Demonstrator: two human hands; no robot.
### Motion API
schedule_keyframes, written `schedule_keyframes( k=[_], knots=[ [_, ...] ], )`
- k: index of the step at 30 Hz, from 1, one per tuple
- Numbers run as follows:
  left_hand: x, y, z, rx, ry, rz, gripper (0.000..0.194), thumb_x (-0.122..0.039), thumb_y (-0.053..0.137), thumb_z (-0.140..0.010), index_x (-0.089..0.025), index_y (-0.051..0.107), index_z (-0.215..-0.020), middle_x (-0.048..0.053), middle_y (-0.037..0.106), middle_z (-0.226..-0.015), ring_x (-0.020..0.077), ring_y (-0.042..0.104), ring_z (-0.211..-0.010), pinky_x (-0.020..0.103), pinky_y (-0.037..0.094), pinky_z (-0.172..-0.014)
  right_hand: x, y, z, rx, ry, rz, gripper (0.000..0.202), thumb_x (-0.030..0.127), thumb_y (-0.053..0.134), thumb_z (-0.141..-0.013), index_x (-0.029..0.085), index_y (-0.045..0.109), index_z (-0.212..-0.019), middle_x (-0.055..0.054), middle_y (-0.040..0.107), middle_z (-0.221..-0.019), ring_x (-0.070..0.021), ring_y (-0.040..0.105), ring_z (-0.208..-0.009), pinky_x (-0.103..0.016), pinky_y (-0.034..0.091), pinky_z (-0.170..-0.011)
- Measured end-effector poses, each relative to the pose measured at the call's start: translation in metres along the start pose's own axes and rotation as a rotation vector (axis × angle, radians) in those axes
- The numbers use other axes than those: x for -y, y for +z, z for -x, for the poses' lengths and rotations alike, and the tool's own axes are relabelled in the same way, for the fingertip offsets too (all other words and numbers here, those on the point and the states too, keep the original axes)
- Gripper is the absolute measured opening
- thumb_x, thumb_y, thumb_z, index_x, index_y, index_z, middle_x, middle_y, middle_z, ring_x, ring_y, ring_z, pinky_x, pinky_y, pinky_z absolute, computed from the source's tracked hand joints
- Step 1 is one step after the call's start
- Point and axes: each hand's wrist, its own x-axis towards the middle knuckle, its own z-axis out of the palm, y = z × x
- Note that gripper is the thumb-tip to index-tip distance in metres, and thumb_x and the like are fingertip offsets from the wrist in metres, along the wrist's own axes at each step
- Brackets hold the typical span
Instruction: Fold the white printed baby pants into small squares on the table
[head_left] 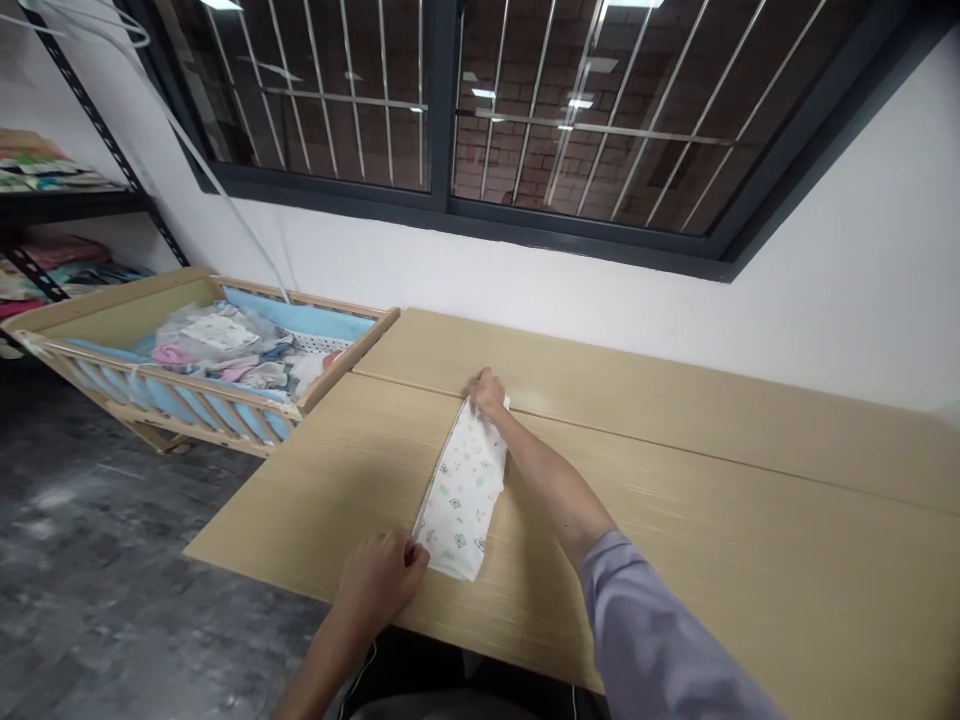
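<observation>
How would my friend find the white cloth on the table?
Find the barred window, then the tan table below it. There, a white cloth runs from the left hand, near, to the right hand, far. It has green pictures and, unlike the clothes heaped in the cot, lies flat.

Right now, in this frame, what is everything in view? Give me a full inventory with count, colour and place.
printed cloth: 1, white with green motifs, on the table
table: 1, light tan, centre to right
crib: 1, pale wood, left of table
lining: blue, inside crib
clothes pile: uncountable, mixed colours, in crib
rack: 1, black, far left
stacked fabrics: uncountable, multicoloured, on rack
window frame: 1, dark grey, top
bars: several, silvery, seen through window
wall: white, behind table
floor: mottled grey, lower left
left hand: 1, at cloth's near-left corner
right hand: 1, at cloth's far end
sleeve: 1, greyish lilac, right arm
</observation>
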Motion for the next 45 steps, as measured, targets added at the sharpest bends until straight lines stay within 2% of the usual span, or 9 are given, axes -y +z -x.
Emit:
schedule_keyframes(
  k=[4,8,13,18,22,26,31,39,45],
  knots=[
    [0.003,-0.001,0.000,0.012,-0.020,-0.024,0.035,-0.031,0.042,-0.095,-0.020,0.071,-0.078,0.010,0.076,-0.089,0.0277,0.072,-0.089,0.032,0.040,-0.068,-0.015,-0.003,0.023,0.033,-0.134,-0.013,0.027,0.037,0.053,-0.094,0.025,0.059,-0.117,-0.010,0.068,-0.110,-0.0228,0.059,-0.109,-0.033,0.048,-0.085],
    [0.003,0.001,0.002,0.002,-0.049,-0.054,0.037,-0.035,0.040,-0.097,-0.020,0.072,-0.083,0.011,0.076,-0.090,0.0303,0.073,-0.088,0.035,0.046,-0.069,0.019,0.005,-0.019,-0.030,-0.106,0.139,0.030,0.037,0.056,-0.093,0.021,0.058,-0.118,-0.011,0.070,-0.103,-0.0268,0.062,-0.104,-0.039,0.048,-0.089],
    [-0.007,0.013,0.014,-0.311,-0.033,-0.117,0.041,-0.044,0.038,-0.101,-0.019,0.070,-0.100,0.012,0.075,-0.096,0.0319,0.072,-0.092,0.041,0.052,-0.074,0.049,0.004,-0.051,-0.028,-0.186,0.194,0.039,0.038,0.047,-0.099,0.014,0.051,-0.130,-0.016,0.068,-0.118,-0.0286,0.060,-0.117,-0.045,0.040,-0.106],
    [-0.016,0.056,0.027,-0.676,0.363,-0.195,0.039,-0.041,0.049,-0.098,-0.017,0.068,-0.121,0.016,0.068,-0.130,0.0320,0.065,-0.113,0.043,0.050,-0.092,0.057,-0.012,0.001,0.200,-0.673,0.301,0.057,0.048,0.038,-0.104,0.013,0.040,-0.148,-0.020,0.046,-0.153,-0.0279,0.041,-0.144,-0.045,0.033,-0.118],
    [-0.016,0.096,0.031,-0.783,0.460,-0.235,0.058,-0.048,0.049,-0.095,-0.014,0.056,-0.141,0.019,0.053,-0.150,0.0373,0.048,-0.137,0.047,0.044,-0.103,0.069,-0.016,0.065,0.470,-0.988,0.366,0.063,0.051,0.037,-0.106,0.018,0.028,-0.158,-0.014,0.024,-0.167,-0.0245,0.016,-0.156,-0.048,0.023,-0.124],
    [-0.014,0.114,0.033,-0.662,0.391,-0.246,0.065,-0.050,0.051,-0.093,-0.015,0.050,-0.148,0.022,0.047,-0.154,0.0430,0.041,-0.143,0.054,0.042,-0.107,0.074,-0.013,0.115,0.633,-1.186,0.394,0.064,0.046,0.042,-0.105,0.012,0.029,-0.158,-0.017,0.021,-0.167,-0.0244,0.015,-0.157,-0.043,0.023,-0.125],
    [-0.020,0.101,0.035,-0.293,0.297,-0.213,0.056,-0.044,0.058,-0.089,-0.020,0.059,-0.139,0.021,0.052,-0.150,0.0484,0.040,-0.143,0.062,0.038,-0.111,0.056,-0.003,0.142,0.676,-1.253,0.431,0.057,0.042,0.041,-0.106,0.013,0.035,-0.155,-0.013,0.032,-0.164,-0.0205,0.019,-0.156,-0.037,0.023,-0.125],
    [-0.029,0.070,0.034,-0.087,0.273,-0.192,0.059,-0.037,0.058,-0.091,-0.022,0.052,-0.147,0.022,0.051,-0.152,0.0472,0.040,-0.143,0.063,0.039,-0.112,0.034,0.006,0.141,0.665,-1.253,0.420,0.058,0.043,0.041,-0.107,0.007,0.038,-0.153,-0.016,0.036,-0.162,-0.0217,0.023,-0.154,-0.037,0.022,-0.125],
    [-0.024,0.063,0.033,-0.043,0.302,-0.191,0.061,-0.034,0.057,-0.092,-0.028,0.046,-0.152,0.022,0.046,-0.155,0.0476,0.040,-0.142,0.061,0.042,-0.110,0.025,0.007,0.111,0.675,-1.178,0.413,0.059,0.045,0.040,-0.107,0.013,0.034,-0.156,-0.016,0.033,-0.163,-0.0228,0.023,-0.154,-0.040,0.025,-0.123]
  ],
)
